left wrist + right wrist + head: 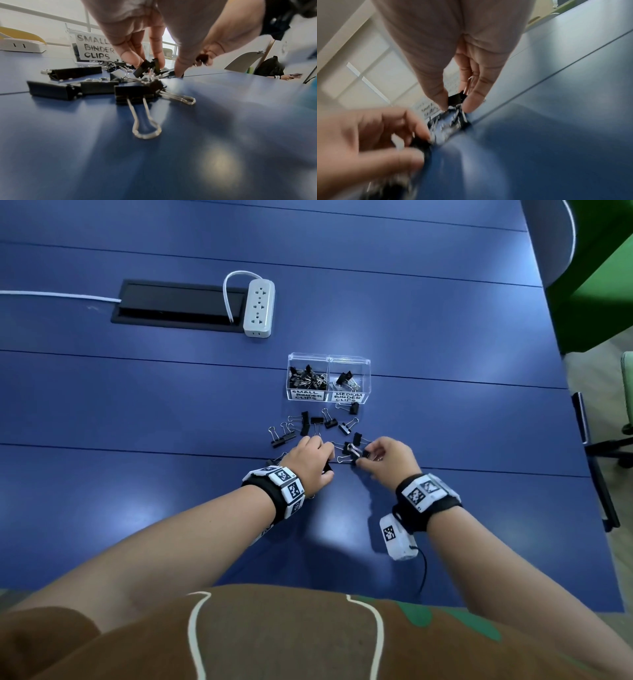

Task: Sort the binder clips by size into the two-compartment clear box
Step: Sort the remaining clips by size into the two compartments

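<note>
The clear two-compartment box (328, 361) stands beyond the hands; its left side, labelled small (96, 47), holds many black clips and its right side, labelled medium, a few. Several loose black binder clips (317, 421) lie between the box and my hands. My left hand (328, 457) reaches down into the near clips, and its fingertips (132, 60) pinch a small black clip (145, 67). My right hand (363, 457) pinches another small clip (456, 100) between thumb and forefinger just above the table. A larger clip (135, 94) lies nearest the left wrist.
A white power strip (259, 307) and a black cable hatch (178, 304) lie at the back left of the blue table (137, 405). The table's right edge and a chair (603, 446) are to the right. A white device (399, 537) hangs under the right wrist.
</note>
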`<action>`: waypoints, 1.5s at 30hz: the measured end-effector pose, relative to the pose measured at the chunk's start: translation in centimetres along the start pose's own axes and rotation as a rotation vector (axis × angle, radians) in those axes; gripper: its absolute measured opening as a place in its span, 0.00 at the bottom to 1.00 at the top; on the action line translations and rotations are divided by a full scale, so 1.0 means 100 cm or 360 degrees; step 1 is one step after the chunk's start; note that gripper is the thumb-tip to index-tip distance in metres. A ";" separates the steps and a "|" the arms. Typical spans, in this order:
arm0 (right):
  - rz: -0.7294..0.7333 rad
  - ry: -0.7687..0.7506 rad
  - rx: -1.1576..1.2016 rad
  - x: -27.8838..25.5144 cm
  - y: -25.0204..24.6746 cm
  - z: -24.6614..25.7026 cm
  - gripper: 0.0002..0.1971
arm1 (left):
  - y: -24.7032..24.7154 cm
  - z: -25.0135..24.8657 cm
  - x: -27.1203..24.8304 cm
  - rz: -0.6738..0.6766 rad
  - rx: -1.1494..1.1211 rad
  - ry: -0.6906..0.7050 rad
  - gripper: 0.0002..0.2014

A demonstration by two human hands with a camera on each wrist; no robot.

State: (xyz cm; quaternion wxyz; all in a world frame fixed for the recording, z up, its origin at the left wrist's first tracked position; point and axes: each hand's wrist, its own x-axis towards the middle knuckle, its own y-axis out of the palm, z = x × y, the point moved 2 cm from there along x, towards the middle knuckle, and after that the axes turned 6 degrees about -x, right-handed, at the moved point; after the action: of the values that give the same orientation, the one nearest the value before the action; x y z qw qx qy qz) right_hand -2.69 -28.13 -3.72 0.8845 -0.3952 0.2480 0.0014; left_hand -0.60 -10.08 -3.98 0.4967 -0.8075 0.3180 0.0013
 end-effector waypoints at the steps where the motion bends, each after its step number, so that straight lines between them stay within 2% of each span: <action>1: -0.0024 0.0026 0.0111 0.006 -0.008 0.005 0.09 | 0.000 0.001 0.000 0.0017 -0.0005 -0.0001 0.14; 5: -0.0164 -0.0057 0.0124 0.044 -0.045 0.040 0.09 | 0.002 0.001 0.002 0.0038 -0.0032 -0.0010 0.13; 10: -0.0196 -0.0177 -0.0336 0.086 -0.064 0.090 0.07 | 0.000 0.003 0.008 0.0083 -0.0001 0.0070 0.12; 13: -0.0160 -0.0192 -0.0484 0.099 -0.059 0.101 0.09 | -0.003 0.003 0.013 0.0158 0.0107 0.0099 0.12; 16: -0.0168 -0.0175 -0.0398 0.101 -0.055 0.094 0.19 | -0.006 0.000 0.015 0.0231 0.0228 0.0142 0.12; 20: -0.0259 -0.0228 -0.0257 0.080 -0.050 0.075 0.11 | -0.007 0.002 0.017 0.0260 0.0289 0.0183 0.10; 22: -0.0261 -0.0272 -0.0247 0.066 -0.043 0.061 0.08 | -0.007 0.006 0.020 0.0250 0.0147 0.0136 0.08; 24: -0.0174 -0.0300 -0.0354 0.054 -0.032 0.047 0.09 | -0.012 0.009 0.022 0.0192 -0.0087 0.0047 0.08; 28: 0.0098 -0.0280 -0.0565 0.039 -0.003 0.023 0.16 | -0.027 0.010 0.027 -0.0112 -0.0521 -0.0139 0.06; 30: 0.0093 -0.0268 -0.0525 0.036 0.004 0.019 0.17 | -0.034 0.009 0.029 -0.0180 -0.0669 -0.0231 0.06; 34: 0.0038 -0.0193 -0.0481 0.034 0.003 0.019 0.13 | -0.041 0.008 0.039 -0.0201 -0.0787 -0.0330 0.07; 37: 0.0015 -0.0196 -0.0426 0.030 -0.003 0.017 0.14 | -0.042 0.009 0.041 -0.0217 -0.0812 -0.0353 0.08; 40: -0.0013 -0.0235 -0.0365 0.021 -0.008 0.015 0.13 | -0.042 0.011 0.042 -0.0199 -0.0729 -0.0353 0.14; 45: 0.0147 -0.0301 -0.0552 0.001 0.005 0.013 0.16 | -0.041 0.025 0.037 -0.0168 -0.0446 -0.0370 0.16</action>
State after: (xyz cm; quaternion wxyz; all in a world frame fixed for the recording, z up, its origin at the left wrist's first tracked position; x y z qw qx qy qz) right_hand -2.17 -26.92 -3.37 0.8215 -0.5279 0.1778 0.1216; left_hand 5.23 -8.72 -3.09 0.4121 -0.8788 0.2123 0.1128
